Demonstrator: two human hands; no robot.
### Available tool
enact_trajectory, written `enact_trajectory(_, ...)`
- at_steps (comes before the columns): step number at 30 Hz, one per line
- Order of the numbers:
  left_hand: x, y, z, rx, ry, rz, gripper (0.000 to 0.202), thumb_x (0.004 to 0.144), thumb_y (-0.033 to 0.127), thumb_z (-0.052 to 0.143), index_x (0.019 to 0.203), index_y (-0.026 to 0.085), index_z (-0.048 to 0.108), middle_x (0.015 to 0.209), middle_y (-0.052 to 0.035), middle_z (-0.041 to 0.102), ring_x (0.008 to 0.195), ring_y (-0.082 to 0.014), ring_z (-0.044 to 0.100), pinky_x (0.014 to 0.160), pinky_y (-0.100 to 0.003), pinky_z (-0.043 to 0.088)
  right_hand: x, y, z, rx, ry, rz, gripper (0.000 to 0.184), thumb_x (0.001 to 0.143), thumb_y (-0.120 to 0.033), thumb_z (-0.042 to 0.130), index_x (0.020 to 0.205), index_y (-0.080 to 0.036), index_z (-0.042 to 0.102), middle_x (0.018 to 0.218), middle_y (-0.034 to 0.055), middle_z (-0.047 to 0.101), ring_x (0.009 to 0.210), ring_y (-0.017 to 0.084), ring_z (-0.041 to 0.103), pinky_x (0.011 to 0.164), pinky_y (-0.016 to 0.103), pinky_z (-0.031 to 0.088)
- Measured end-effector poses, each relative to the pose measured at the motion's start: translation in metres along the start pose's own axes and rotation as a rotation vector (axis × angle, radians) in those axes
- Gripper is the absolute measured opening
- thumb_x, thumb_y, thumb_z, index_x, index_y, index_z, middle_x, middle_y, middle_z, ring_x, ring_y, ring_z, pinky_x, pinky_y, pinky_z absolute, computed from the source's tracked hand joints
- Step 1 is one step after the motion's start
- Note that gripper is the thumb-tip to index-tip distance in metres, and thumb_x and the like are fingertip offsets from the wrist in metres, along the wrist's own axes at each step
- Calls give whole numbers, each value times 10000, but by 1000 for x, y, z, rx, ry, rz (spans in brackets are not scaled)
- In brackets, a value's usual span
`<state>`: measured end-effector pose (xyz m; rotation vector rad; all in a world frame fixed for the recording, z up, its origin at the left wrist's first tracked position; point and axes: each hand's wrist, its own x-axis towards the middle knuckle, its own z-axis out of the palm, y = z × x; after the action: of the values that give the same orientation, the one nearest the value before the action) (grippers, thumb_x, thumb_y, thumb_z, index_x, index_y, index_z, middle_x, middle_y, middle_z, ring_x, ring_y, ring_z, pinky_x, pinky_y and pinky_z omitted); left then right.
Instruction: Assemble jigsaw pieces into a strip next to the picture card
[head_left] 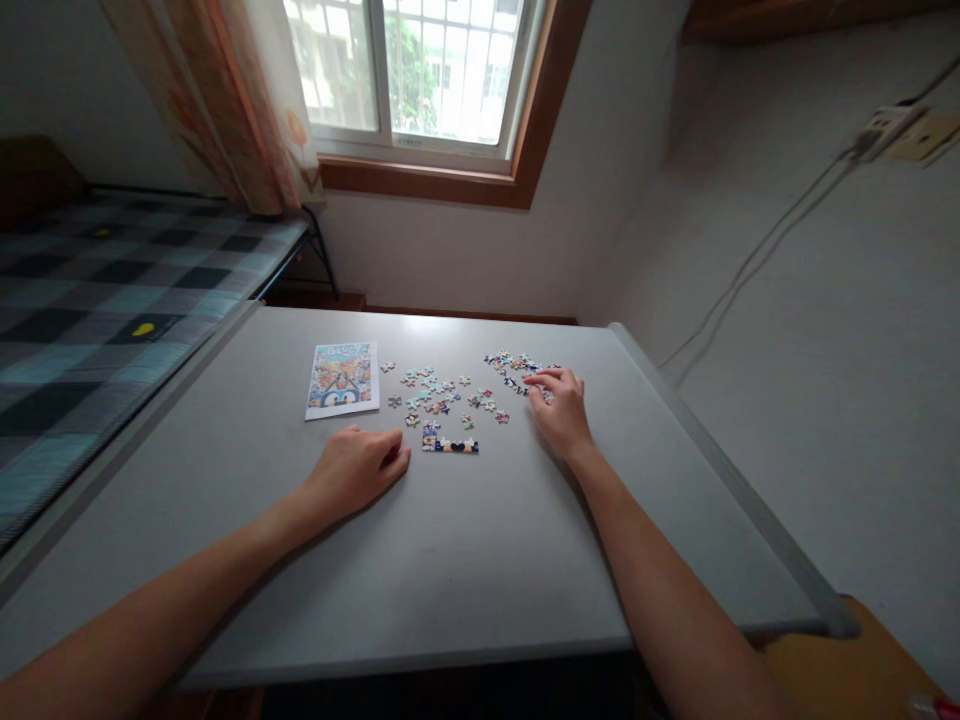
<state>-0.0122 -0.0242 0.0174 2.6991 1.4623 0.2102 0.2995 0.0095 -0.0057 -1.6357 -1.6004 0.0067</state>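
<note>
My left hand (361,466) rests on the table with its fingers loosely bent and a gap between thumb and forefinger, holding nothing. Just to its right lies a joined L-shaped strip of jigsaw pieces (456,447). My right hand (561,405) reaches over a heap of jigsaw pieces (517,363), fingers apart and fingertips among the pieces; part of the heap is hidden beneath it. Loose jigsaw pieces (429,393) are scattered between the hands. A printed picture sheet (343,380) lies flat beyond my left hand.
The white table (420,570) has a raised edge along its right side. A bed with a checked cover (187,275) stands at the left. Ahead are a window (442,80) and a curtain (232,110). Cables (750,262) hang from a wall socket at the right.
</note>
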Motion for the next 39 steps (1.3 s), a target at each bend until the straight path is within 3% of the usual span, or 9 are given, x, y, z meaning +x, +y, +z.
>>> enact_trajectory(12,-2,1,1,-112,1,-4,328,925,362,413,663,192,514,558,10,581,502,-126,439,664,-296,287,-16,-34,1,38,-72,-133,197,847,-200,535,884,-217,728,1015,90,614,1023,256,514,950,465,396)
enact_trajectory(20,-3,2,0,-187,-22,1,307,924,342,423,671,189,507,569,27,584,509,-115,456,682,-295,285,-18,-38,3,88,-115,-159,187,862,-216,541,912,-224,722,1001,90,616,1054,266,518,990,507,388)
enact_trajectory(39,-3,2,-1,-247,-60,-5,302,919,333,438,667,186,515,578,22,587,518,-109,466,674,-290,280,-19,-45,0,163,-189,-141,188,882,-235,533,946,-220,709,993,82,623,978,233,566,923,460,444)
